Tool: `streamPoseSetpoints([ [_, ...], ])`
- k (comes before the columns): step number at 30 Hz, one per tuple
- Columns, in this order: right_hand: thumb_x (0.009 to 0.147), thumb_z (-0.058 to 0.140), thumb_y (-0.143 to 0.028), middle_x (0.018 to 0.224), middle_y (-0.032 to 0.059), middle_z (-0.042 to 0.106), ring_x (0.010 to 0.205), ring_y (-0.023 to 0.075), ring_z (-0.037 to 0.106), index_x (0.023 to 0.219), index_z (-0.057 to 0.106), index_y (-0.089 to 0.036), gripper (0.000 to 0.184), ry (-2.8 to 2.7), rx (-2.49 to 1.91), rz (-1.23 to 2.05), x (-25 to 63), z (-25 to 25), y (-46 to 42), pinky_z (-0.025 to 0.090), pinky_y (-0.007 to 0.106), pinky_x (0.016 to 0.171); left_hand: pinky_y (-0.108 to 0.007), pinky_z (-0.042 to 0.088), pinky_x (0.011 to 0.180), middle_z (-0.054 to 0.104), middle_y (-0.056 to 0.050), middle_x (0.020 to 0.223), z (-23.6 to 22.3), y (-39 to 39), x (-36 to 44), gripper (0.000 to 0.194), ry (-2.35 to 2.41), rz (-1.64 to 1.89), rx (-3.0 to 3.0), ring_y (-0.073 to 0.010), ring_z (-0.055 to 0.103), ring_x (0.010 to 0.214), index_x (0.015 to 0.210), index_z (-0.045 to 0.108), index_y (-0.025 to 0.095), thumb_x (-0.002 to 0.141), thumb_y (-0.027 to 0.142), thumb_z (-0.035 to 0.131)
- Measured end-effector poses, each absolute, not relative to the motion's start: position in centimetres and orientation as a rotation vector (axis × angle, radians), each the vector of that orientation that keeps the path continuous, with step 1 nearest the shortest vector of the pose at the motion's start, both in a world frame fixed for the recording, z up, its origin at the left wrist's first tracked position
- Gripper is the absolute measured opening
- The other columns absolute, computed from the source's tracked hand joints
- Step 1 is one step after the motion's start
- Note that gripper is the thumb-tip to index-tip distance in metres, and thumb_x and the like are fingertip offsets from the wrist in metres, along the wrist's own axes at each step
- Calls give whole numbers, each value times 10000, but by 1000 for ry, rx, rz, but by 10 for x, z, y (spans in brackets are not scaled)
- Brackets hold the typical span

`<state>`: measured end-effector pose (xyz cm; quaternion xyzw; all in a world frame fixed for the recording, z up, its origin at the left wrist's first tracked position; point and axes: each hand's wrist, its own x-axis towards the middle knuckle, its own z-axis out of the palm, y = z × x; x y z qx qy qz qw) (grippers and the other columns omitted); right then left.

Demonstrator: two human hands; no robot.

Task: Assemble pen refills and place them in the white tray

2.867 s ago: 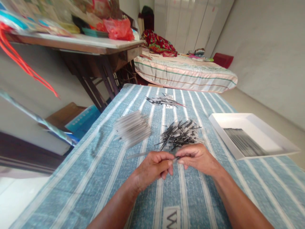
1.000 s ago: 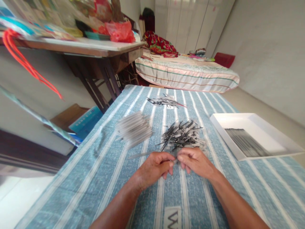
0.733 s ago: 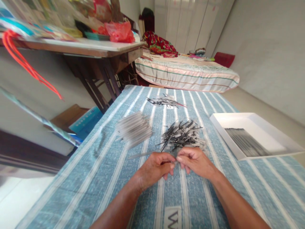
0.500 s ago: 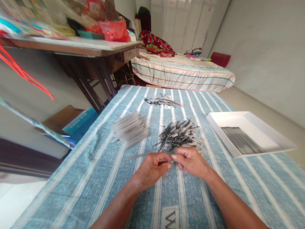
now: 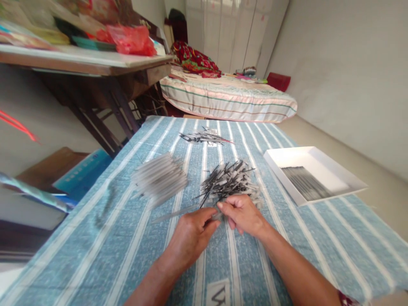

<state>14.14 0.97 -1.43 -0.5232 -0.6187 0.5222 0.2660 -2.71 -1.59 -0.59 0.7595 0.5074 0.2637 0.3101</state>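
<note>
My left hand (image 5: 188, 236) and my right hand (image 5: 242, 212) meet over the blue striped cloth (image 5: 134, 238). Both pinch the ends of one thin grey rod-like piece (image 5: 174, 213) that sticks out to the left of my left hand. Just beyond my fingers lies a loose heap of thin black and grey pieces (image 5: 227, 180). To its left lies a tidy bundle of pale grey tubes (image 5: 159, 178). A smaller pile of dark thin pieces (image 5: 204, 137) lies farther back on the cloth.
A white shallow tray (image 5: 334, 174) with a row of dark thin pieces stands at the right on the cloth. A wooden table (image 5: 95, 63) loaded with bags stands at the left. A bed (image 5: 229, 95) lies behind. Boxes (image 5: 76, 174) sit on the floor at left.
The camera has swung, so everything has shifted left in view. My hands stay pinched together on the thin piece, now closer to the loose heap.
</note>
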Motion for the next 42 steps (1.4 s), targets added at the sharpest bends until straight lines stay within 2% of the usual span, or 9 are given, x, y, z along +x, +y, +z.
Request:
streamPoseSetpoints([
  [7,816,509,-434,376,-72,477,265,37,376,507,408,-181,412,-1677,-1334,1355,143,-9,9,251,148,292,-225,354,574,548,19,607,1,-13,-35,235,1250,546,2090,-129,531,586,654,572,179,838,243,442],
  [15,788,550,-397,343,-83,419,266,38,352,483,396,-184,402,-1649,-1440,1324,136,-3,6,235,150,284,-240,379,637,558,-18,740,-5,-12,-33,153,1331,584,2139,-142,547,679,660,595,178,781,227,517],
  [19,795,535,-439,362,-73,443,273,38,372,501,411,-179,412,-1652,-1358,1351,137,-5,8,240,145,289,-238,358,588,522,11,666,-1,-12,-34,160,1392,634,2038,-126,502,607,595,555,178,732,258,580],
  [23,800,503,-506,423,-48,524,289,46,415,554,470,-168,419,-1562,-1299,1268,164,-1,15,286,153,313,-214,296,485,444,51,543,2,-11,-35,216,1386,702,1663,-92,402,501,580,523,173,701,323,620],
  [29,722,612,-442,447,-49,520,305,54,397,639,548,-160,301,-1450,-1462,1075,227,0,16,297,177,323,-181,252,428,479,67,494,7,-11,-34,192,1282,852,1260,-54,353,437,625,540,157,676,302,655],
  [32,730,601,-370,452,-60,482,352,70,388,732,591,-171,200,-1600,-1534,1097,241,-9,8,303,187,350,-175,261,406,566,45,527,10,-12,-32,185,1279,883,1200,-46,362,409,634,546,152,674,292,661],
  [34,748,571,-316,474,-55,469,408,79,398,716,598,-180,143,-1790,-1544,1047,241,-14,2,308,193,402,-173,273,400,603,31,555,11,-13,-31,192,1275,905,1176,-43,370,400,639,544,150,675,296,663],
  [38,740,542,-216,518,-35,505,502,101,450,632,595,-188,123,-2233,-1632,701,229,-13,-4,297,218,513,-170,284,404,605,34,545,11,-13,-30,203,1268,931,1144,-38,383,389,636,532,147,673,290,671],
  [42,749,515,-196,547,-8,563,556,131,511,617,592,-196,153,-2462,-1777,426,218,-7,-4,260,233,536,-170,284,405,604,36,558,10,-12,-31,191,1265,917,1108,-37,404,390,660,548,143,676,285,675],
])
